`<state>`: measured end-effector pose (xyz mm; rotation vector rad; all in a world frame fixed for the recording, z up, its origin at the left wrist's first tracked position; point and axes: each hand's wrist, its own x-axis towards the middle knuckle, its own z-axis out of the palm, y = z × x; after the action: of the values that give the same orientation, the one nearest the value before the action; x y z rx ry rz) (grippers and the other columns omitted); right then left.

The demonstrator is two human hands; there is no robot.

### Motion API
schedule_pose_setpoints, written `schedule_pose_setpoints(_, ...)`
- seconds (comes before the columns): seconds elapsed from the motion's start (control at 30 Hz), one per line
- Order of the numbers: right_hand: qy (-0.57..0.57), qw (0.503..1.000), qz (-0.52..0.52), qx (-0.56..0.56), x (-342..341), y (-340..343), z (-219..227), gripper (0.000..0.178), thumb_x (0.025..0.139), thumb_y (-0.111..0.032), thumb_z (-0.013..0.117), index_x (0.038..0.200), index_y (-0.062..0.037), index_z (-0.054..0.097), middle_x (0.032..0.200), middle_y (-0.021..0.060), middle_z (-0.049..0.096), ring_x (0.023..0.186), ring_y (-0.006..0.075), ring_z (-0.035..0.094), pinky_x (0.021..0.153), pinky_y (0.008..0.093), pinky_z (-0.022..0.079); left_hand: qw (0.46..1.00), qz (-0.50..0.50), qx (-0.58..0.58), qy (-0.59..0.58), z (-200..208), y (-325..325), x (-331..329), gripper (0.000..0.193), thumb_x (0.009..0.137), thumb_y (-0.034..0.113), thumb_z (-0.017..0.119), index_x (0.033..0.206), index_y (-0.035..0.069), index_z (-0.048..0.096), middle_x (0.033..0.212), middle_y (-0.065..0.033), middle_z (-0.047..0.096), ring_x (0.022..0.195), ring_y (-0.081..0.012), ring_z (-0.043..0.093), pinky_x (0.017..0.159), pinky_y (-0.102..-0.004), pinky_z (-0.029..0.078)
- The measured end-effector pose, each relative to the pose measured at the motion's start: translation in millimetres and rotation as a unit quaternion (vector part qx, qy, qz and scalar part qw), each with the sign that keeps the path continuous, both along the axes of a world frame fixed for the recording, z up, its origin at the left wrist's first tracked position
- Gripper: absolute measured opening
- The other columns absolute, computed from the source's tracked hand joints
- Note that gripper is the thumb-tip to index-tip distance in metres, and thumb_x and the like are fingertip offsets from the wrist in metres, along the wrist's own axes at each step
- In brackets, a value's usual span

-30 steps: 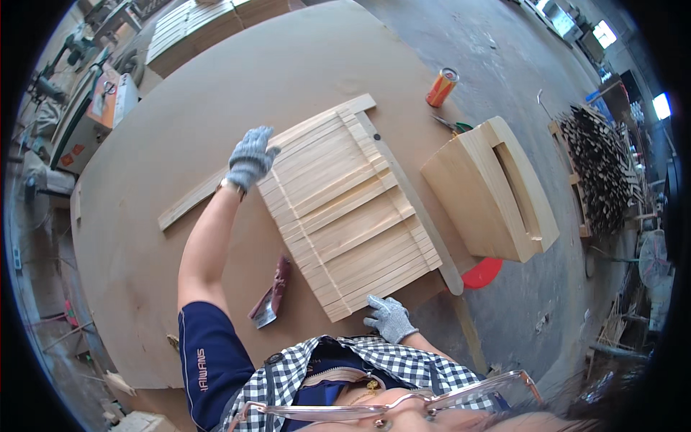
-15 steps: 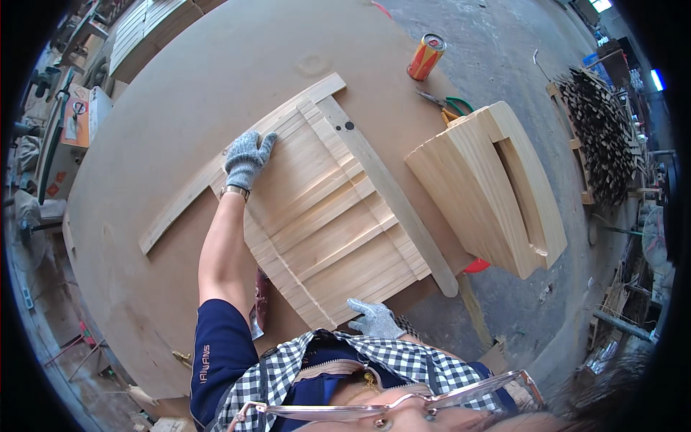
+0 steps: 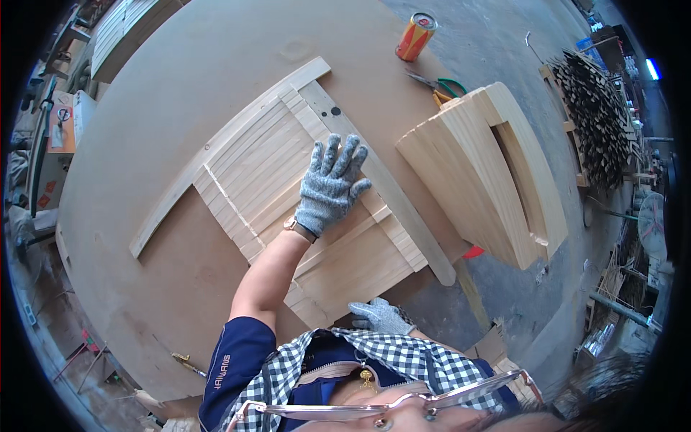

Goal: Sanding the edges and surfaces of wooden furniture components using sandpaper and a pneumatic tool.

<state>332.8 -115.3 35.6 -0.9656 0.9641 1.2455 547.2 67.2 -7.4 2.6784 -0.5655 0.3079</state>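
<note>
My left hand (image 3: pixel 331 183), in a grey knit glove, lies over a row of pale wooden slats (image 3: pixel 248 137) with its fingers spread. The slats sit side by side, some higher than others, against a long wooden strip (image 3: pixel 169 191) on the far left and a straight wooden bar (image 3: pixel 403 194) on the right. Close to my body, my right hand (image 3: pixel 381 315), also gloved, is at the near end of the slats. Its fingers look stretched out, though part of the hand is hidden, and I see nothing held in it.
A stack of curved, slotted wooden pieces (image 3: pixel 489 173) stands right of the bar. Beyond it are pliers (image 3: pixel 439 85) with coloured handles and a red-yellow can (image 3: pixel 416 37). A brown board (image 3: pixel 122 180) carries the slats. Thin sticks (image 3: pixel 594 108) are piled at far right.
My left hand has moved from the strip at the far edge rightward and nearer, onto the middle of the slats, its fingers now spread. My right hand stays near the close end.
</note>
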Motion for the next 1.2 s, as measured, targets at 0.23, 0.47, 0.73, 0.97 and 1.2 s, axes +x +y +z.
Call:
schedule_pose_setpoints(0.23,-0.285,0.95,0.117,-0.045,-22.5,-32.7,-5.6,0.05,0.073,-0.022,0.076,0.116,-0.0028,0.057,0.091,0.015,0.057,0.087,0.0258,0.06,0.068,0.0339,0.053,0.998,-0.037,0.037,0.033,1.5,-10.8,-6.4,0.069,0.09,0.053,0.047,0.143,0.013,0.034,0.151,-0.0101,0.026,0.14,-0.0345,0.019,0.114,-0.0511,0.013)
schedule_pose_setpoints(0.47,-0.36,0.929,0.078,0.017,-58.3,-48.2,-48.5,0.04,0.075,-0.02,0.072,0.11,-0.0061,0.058,0.087,0.0092,0.055,0.074,0.0215,0.053,0.06,0.0314,0.045,0.994,-0.063,0.011,0.091,-6.8,-4.1,-20.4,0.071,0.089,0.058,0.043,0.143,0.013,0.034,0.152,-0.0088,0.025,0.141,-0.0332,0.02,0.114,-0.0528,0.013)
schedule_pose_setpoints(0.73,-0.184,0.981,0.063,0.001,-63.7,-64.8,63.8,0.024,0.087,-0.022,0.062,0.099,-0.0012,0.063,0.071,0.0091,0.057,0.065,0.02,0.064,0.058,0.0273,0.053,0.996,-0.046,0.019,0.08,71.2,-35.7,-70.8,0.07,0.089,0.056,0.045,0.143,0.012,0.035,0.152,-0.0091,0.026,0.14,-0.0353,0.02,0.114,-0.0505,0.014)
schedule_pose_setpoints(0.97,-0.465,0.841,0.132,-0.243,-20.1,-92.2,87.1,0.026,0.091,-0.027,0.06,0.095,-0.0015,0.064,0.072,0.0122,0.066,0.057,0.0195,0.063,0.051,0.0326,0.051,0.998,-0.053,0.024,0.035,57.3,-36.6,-48.2,0.058,0.091,0.047,0.049,0.137,0.012,0.043,0.147,-0.009,0.034,0.137,-0.0353,0.028,0.113,-0.0505,0.019)
schedule_pose_setpoints(1.2,-0.753,0.504,0.24,-0.349,118.9,-120.5,33.4,0.051,0.092,-0.035,0.055,0.128,0.0005,0.048,0.127,0.021,0.052,0.117,0.0356,0.051,0.098,0.0419,0.041,0.998,0.007,-0.056,0.042,27.8,-28.2,29.6,0.036,0.093,0.033,0.053,0.127,0.02,0.055,0.13,-0.0038,0.056,0.133,-0.0312,0.036,0.113,-0.0498,0.019)
